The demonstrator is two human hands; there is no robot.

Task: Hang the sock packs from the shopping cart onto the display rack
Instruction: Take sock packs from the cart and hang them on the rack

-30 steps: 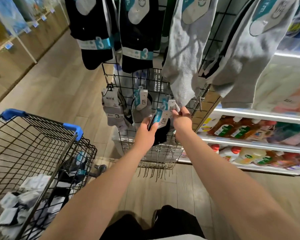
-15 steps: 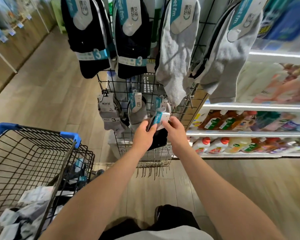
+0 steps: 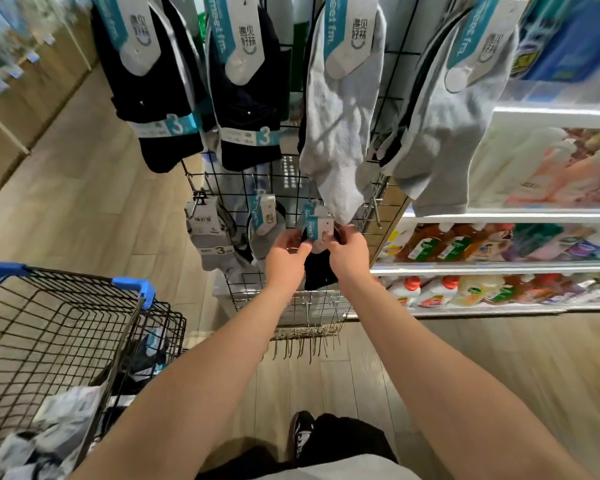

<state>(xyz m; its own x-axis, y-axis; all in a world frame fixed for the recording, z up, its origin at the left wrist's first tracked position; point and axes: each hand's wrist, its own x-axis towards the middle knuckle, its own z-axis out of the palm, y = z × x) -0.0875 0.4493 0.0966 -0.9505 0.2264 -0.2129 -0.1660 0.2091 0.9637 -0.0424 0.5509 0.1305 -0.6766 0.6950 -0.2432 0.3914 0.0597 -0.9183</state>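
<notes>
A black sock pack with a white and teal card hangs in front of the black wire display rack. My left hand pinches the card's left edge. My right hand pinches its right side, just under a grey sock's toe. The pack's hook is hidden behind the card. The black wire shopping cart with blue handle grips stands at the lower left, with several more sock packs in its bottom.
Dark and grey sock packs hang on the rack's upper hooks, and two grey packs on lower ones. Bare hooks line the rack's bottom. White shelves with bottles stand to the right. Wooden floor lies to the left.
Both hands with the black pack shifted slightly left and lower on the rack, from beside the grey sock's toe to beneath it. The view tilted closer to the rack.
</notes>
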